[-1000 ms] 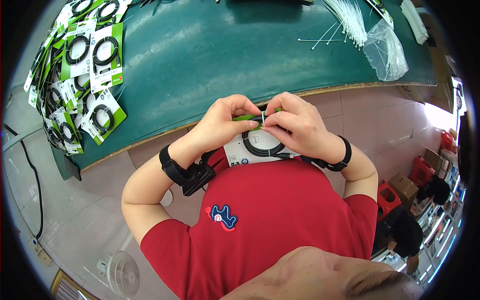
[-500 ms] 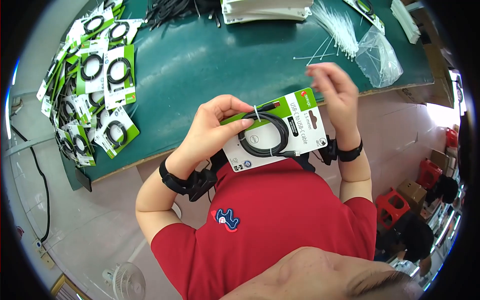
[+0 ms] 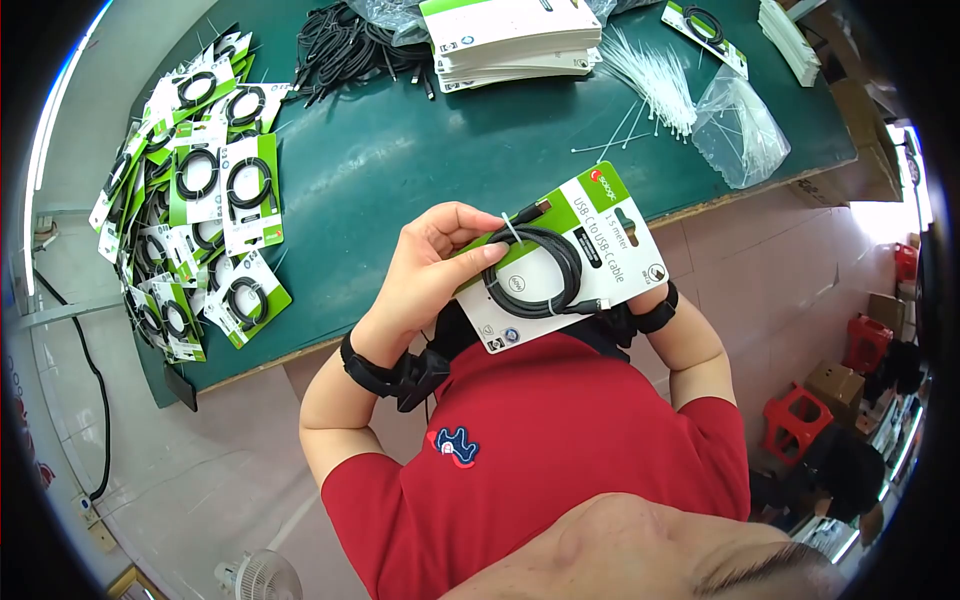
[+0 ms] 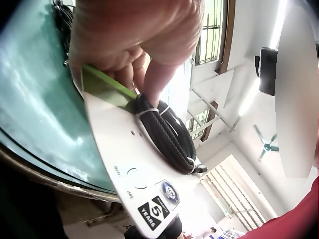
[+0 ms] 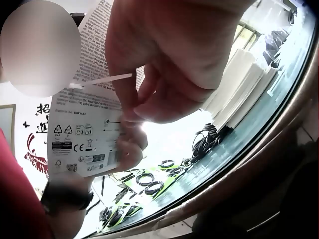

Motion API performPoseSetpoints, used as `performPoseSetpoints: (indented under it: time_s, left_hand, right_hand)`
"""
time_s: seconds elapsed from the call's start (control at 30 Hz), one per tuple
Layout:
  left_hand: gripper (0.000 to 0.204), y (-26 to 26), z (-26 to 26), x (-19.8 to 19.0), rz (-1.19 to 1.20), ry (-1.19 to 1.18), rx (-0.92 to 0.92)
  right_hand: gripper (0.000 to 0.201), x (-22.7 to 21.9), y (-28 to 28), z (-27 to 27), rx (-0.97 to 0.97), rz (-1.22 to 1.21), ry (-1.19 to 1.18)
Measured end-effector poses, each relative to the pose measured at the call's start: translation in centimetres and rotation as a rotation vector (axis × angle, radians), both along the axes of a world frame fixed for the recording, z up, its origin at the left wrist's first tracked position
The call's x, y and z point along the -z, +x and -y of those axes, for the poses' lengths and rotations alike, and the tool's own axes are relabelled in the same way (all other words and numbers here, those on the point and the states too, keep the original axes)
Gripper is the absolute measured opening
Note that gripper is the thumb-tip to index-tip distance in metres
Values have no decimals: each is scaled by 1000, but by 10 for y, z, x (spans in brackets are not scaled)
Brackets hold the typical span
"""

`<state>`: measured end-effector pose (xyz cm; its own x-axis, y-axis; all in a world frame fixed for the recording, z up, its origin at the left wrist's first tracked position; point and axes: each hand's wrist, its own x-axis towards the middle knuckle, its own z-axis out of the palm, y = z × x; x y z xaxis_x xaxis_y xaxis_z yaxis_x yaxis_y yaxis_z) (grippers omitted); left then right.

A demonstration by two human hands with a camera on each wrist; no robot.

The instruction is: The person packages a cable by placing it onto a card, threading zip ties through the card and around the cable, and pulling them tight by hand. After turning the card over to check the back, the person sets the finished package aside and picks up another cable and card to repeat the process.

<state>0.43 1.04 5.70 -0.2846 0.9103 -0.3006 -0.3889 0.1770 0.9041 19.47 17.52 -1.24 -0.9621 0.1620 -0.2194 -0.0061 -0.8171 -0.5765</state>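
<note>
My left hand (image 3: 430, 260) pinches the corner of a white and green cable card (image 3: 622, 255), thumb over the front. A black USB-C cable (image 3: 575, 275) lies coiled on it, bound by white ties. The left wrist view shows the thumb pressing at the cable coil (image 4: 167, 139). My right hand (image 5: 172, 55) is behind the card, mostly hidden in the head view. In the right wrist view its bent fingers pinch a white cable tie (image 5: 102, 80) across the printed back of the card (image 5: 89, 129). The left fingertips (image 5: 130, 147) show at the card's edge there.
Finished-looking cable cards (image 3: 200, 190) lie heaped on the green table (image 3: 340, 215) at left. Loose black cables (image 3: 350, 50), a stack of cards (image 3: 510, 40), white cable ties (image 3: 655, 85) and a plastic bag (image 3: 740, 130) are along its back. Red stools (image 3: 797, 422) stand at right.
Both hands were together at the tie on the card's top edge. The right hand then came away, rose beside the card and moved down behind it. The left hand keeps its grip on the card.
</note>
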Motion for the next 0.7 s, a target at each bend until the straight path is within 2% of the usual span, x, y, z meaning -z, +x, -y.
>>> performPoseSetpoints:
  time_s: [0.03,0.2,0.27,0.3,0.47,0.57,0.7]
  left_hand:
    - [22,0,-1,1,4,14,-4]
    - [27,2,-4,3,17,31,-33]
    - [28,3,-6,1,23,26,-43]
    - [30,4,-6,-2,36,23,-44]
    - [31,4,-5,1,39,54,-30]
    - [29,2,-4,5,36,78,-12]
    - [30,2,-4,8,50,81,3]
  right_hand:
    - [64,-2,0,-1,-5,52,110]
    - [63,-7,-5,-3,-18,78,215]
    - [62,18,-5,0,-11,-255,-340]
    - [62,17,-7,2,-5,-420,-619]
    - [64,-1,-5,6,2,-394,-553]
    - [65,9,-3,1,-37,-264,-283]
    - [63,16,-2,1,-43,-213,-291]
